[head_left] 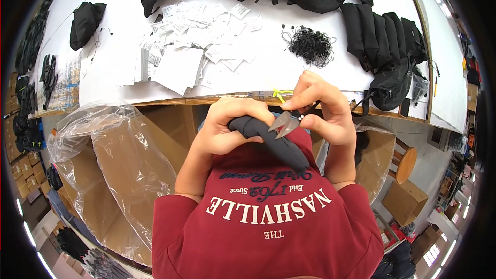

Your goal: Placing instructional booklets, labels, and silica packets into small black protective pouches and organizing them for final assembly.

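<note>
Left hand: the left hand (219, 129) is curled, fingers over and thumb under, gripping a black padded piece.
Black padded piece (287, 153): emerges from the left hand and slants down to the right, its far end in front of the maroon shirt (268, 191).
Right hand: the right hand (330, 106) is closed about the snips, thumb opposite index finger, the handles largely hidden.
Snips (281, 125): metal blades parted and pointing from the right hand toward the left, overlapping the black padded piece in view — whether they touch it cannot be told.
Yellow-green cord (279, 94): at the right hand's index fingertip.
Table (268, 46): white, beyond both hands.
White tags (206, 33): a loose heap beyond the left hand.
Black strings (311, 45): a tangled pile just beyond the right hand.
Black bags (380, 36): a row beyond the right hand, to its right.
Plastic-lined carton (129, 160): left of the left hand — below the table edge.
</note>
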Action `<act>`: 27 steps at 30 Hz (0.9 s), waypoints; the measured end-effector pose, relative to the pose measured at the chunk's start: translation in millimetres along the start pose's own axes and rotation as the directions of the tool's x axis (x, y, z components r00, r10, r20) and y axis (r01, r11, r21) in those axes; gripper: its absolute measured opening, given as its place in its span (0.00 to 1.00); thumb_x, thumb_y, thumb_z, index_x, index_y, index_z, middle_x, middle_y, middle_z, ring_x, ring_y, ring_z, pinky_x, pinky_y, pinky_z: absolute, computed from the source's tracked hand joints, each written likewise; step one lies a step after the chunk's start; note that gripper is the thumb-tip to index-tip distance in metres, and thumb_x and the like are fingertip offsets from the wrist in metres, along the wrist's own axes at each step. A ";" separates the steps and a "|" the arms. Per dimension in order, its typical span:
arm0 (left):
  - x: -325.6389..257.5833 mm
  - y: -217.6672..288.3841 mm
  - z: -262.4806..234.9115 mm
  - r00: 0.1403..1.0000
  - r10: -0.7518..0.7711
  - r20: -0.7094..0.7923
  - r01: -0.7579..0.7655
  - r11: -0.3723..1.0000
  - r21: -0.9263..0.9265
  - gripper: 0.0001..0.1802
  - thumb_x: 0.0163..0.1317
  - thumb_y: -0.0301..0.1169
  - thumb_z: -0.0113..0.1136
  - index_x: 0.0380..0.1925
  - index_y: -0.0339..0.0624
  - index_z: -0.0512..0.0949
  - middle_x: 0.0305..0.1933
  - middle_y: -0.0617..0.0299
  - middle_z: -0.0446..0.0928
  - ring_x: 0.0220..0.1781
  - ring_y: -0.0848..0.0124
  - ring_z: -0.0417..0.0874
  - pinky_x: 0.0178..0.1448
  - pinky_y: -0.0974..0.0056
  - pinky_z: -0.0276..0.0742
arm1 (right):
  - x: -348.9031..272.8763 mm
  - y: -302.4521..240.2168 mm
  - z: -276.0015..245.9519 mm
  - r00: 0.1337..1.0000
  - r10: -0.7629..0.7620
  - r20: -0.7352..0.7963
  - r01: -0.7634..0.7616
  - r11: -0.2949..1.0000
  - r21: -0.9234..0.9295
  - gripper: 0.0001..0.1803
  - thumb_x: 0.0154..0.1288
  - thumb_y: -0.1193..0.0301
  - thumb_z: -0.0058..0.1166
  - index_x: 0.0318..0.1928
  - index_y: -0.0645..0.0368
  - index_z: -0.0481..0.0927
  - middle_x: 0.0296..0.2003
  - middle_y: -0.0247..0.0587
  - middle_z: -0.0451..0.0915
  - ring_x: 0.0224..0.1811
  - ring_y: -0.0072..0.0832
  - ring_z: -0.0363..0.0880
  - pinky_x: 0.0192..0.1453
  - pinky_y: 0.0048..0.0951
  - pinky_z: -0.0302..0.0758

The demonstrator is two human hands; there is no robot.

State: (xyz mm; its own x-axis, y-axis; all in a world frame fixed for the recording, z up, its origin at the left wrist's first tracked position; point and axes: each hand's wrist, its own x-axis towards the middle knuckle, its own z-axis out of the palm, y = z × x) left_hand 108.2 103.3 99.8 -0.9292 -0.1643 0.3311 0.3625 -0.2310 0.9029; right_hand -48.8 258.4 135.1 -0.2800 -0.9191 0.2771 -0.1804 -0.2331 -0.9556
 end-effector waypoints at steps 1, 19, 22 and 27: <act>1.2 0.6 1.0 1.000 0.002 0.000 -0.002 1.000 -0.010 0.12 0.45 0.21 0.64 0.33 0.35 0.79 0.25 0.60 0.78 0.24 0.71 0.76 0.30 0.69 0.69 | -0.1 -0.1 -0.2 1.000 0.001 0.000 -0.001 1.000 0.000 0.15 0.54 0.64 0.63 0.38 0.61 0.83 0.26 0.34 0.73 0.30 0.25 0.68 0.32 0.25 0.61; 1.4 -2.8 3.1 1.000 0.012 0.008 -0.012 0.999 -0.038 0.11 0.46 0.20 0.64 0.33 0.35 0.79 0.26 0.61 0.78 0.25 0.72 0.76 0.30 0.69 0.69 | -3.5 11.6 2.0 0.999 -0.043 -0.010 0.044 0.994 0.102 0.12 0.50 0.69 0.66 0.35 0.61 0.83 0.28 0.36 0.79 0.30 0.28 0.71 0.34 0.27 0.67; 2.2 -3.1 4.4 1.000 0.015 0.012 -0.014 0.999 -0.046 0.11 0.46 0.19 0.63 0.33 0.35 0.79 0.26 0.61 0.78 0.25 0.72 0.76 0.30 0.69 0.69 | -4.8 11.8 3.1 0.999 -0.031 -0.018 0.033 0.993 0.112 0.12 0.50 0.70 0.66 0.35 0.61 0.83 0.27 0.36 0.79 0.30 0.27 0.71 0.34 0.27 0.66; 2.9 -3.0 3.8 1.000 0.020 0.017 -0.019 0.998 -0.058 0.11 0.46 0.19 0.63 0.33 0.34 0.79 0.27 0.59 0.79 0.25 0.71 0.77 0.31 0.68 0.71 | -3.7 13.3 4.1 0.997 -0.057 -0.043 0.062 0.990 0.129 0.12 0.51 0.70 0.66 0.35 0.62 0.83 0.25 0.35 0.77 0.29 0.26 0.69 0.34 0.25 0.64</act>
State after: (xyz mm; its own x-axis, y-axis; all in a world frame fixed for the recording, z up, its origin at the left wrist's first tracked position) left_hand 104.2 107.2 99.0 -0.9226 -0.1531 0.3540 0.3841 -0.2834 0.8787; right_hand -46.3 257.3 121.0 -0.3098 -0.8899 0.3348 -0.0740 -0.3284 -0.9416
